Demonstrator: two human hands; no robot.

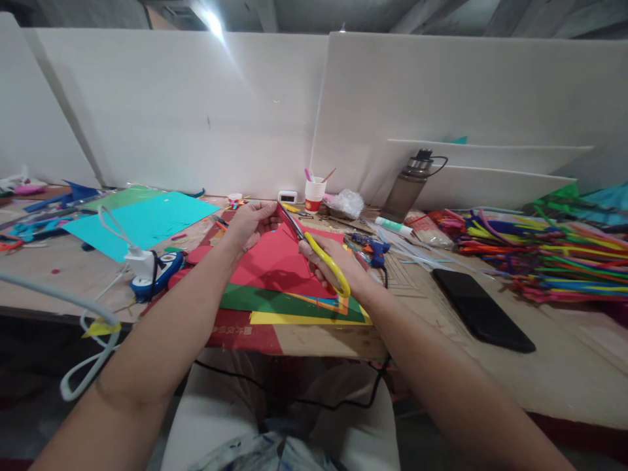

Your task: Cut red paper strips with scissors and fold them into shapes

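Observation:
Yellow-handled scissors (333, 261) are in my right hand (326, 258), its fingers wrapped round the handles. Their blades point up and to the left, toward my left hand (256, 224). My left hand pinches a small piece of red paper (280, 214) beside the blade tips. Beneath both hands lie red sheets (267, 261), with a green sheet (245, 297) and a yellow sheet (294, 318) showing under them at the table's near edge. Part of the red piece is hidden behind the fingers and blades.
A blue power strip (157, 275) with a white plug and cable sits left, near cyan paper (142, 219). Behind are a paper cup (314, 195) and a bottle (406, 190). Right are a blue glue gun (377, 252), a black phone (481, 311) and colourful pipe cleaners (564, 252).

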